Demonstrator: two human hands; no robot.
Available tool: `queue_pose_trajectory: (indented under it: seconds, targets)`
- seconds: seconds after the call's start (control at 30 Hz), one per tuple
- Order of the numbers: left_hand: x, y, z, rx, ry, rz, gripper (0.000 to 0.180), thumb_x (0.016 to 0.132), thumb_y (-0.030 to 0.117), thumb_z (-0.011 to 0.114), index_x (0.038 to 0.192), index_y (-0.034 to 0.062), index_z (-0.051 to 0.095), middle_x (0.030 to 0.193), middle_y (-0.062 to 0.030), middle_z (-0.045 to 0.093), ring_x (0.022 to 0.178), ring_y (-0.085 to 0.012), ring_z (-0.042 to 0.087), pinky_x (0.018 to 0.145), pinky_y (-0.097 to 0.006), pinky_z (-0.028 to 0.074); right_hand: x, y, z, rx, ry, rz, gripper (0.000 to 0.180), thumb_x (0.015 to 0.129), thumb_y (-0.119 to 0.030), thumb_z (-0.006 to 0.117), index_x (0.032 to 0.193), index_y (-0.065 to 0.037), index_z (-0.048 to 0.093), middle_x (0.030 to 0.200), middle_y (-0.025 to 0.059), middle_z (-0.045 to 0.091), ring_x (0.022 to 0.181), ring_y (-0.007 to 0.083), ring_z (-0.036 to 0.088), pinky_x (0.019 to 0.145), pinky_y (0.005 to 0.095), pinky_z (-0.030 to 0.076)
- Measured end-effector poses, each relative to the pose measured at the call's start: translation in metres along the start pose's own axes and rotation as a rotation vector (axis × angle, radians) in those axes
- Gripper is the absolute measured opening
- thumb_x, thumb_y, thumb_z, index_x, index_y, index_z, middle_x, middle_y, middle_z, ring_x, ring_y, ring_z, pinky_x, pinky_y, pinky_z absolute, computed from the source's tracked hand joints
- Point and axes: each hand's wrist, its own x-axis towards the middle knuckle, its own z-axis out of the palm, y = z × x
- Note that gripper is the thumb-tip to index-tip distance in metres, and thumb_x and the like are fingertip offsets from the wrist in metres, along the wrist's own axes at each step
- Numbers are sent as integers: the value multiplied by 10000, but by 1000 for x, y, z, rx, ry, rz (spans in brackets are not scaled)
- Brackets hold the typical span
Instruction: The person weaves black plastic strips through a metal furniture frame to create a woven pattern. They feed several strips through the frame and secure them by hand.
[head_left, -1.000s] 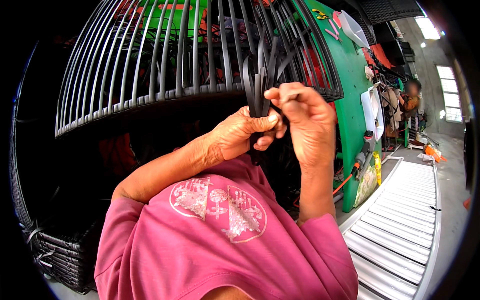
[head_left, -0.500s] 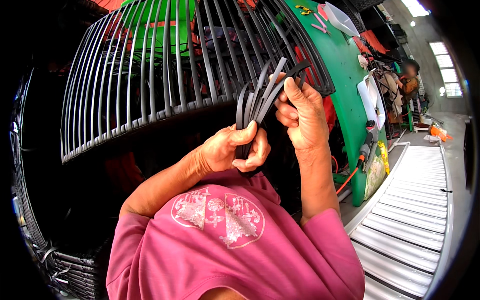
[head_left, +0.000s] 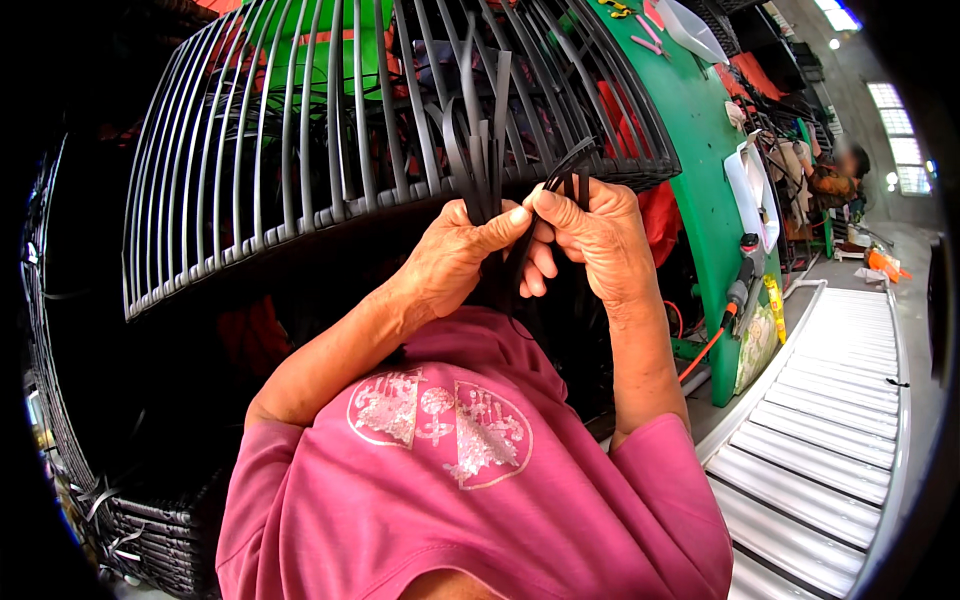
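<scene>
The left hand (head_left: 452, 248) and right hand (head_left: 604, 238) had drawn closer together than half a second earlier, each grasping flat black strips (head_left: 481, 188).

- Left grip (head_left: 450, 250): thumb and fingers closed round black strips (head_left: 484, 165), which fan up toward 12 o'clock.
- Right grip (head_left: 600, 235): thumb and fingertip pinching some strips just beside the left thumb.
- Frame (head_left: 322, 217): dark bars, spanning 10 to 1 o'clock beyond both hands.
- Counter (head_left: 690, 150): green, at 2 o'clock, with a white tray (head_left: 738, 190) at its 3 o'clock edge.
- Power tool (head_left: 740, 285): at 3 o'clock, orange cord (head_left: 706, 354).
- Rack (head_left: 810, 430): white, slatted, at 4 o'clock.
- Shirt (head_left: 470, 510): pink, at 6 o'clock.
- Stack (head_left: 165, 545): dark, at 8 o'clock.
</scene>
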Motion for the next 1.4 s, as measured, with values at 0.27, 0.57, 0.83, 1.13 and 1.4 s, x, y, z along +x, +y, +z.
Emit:
queue_pose_trajectory:
  seconds: [0.27, 0.57, 0.83, 1.13, 1.4]
  targets:
    - [-3, -6, 4, -131, 123, 33, 219, 915, 191, 519, 879, -14, 583, 730, -141, 630, 579, -202, 618, 518, -289, 510, 2, 15, 7, 33, 168, -18, 175, 814, -154, 670, 754, -7, 598, 567, 22, 519, 396, 82, 449, 348, 217, 354]
    - [-4, -11, 4, -99, 202, 84, 151, 907, 142, 529, 853, 5, 565, 712, -128, 630, 553, -167, 607, 488, -261, 502, 1, 20, -2, 88, 62, 3, 183, 881, -209, 567, 891, -27, 589, 568, -25, 448, 446, 65, 440, 387, 183, 332]
    - [-5, -16, 6, -12, 212, 146, 135, 911, 124, 521, 861, 3, 553, 726, -114, 628, 578, -169, 620, 511, -259, 513, -3, 17, 1, -14, 128, 16, 257, 896, -233, 559, 997, -1, 603, 640, -28, 495, 482, 18, 389, 400, 143, 258]
    - [-7, -32, 20, 23, 264, 184, 150, 911, 148, 528, 884, 2, 541, 758, -104, 620, 597, -164, 599, 552, -258, 496, 2, 17, 2, -14, 200, 4, 332, 891, -320, 569, 839, 0, 643, 590, -31, 449, 423, 8, 303, 377, 172, 246]
    - [-13, -83, 16, 7, 446, 283, 155, 876, 212, 594, 862, 68, 537, 760, 10, 559, 679, -60, 523, 596, -212, 433, -1, 58, 29, -634, 473, -410, 266, 931, -185, 488, 1013, 48, 585, 845, 89, 635, 777, 166, 599, 721, 294, 468]
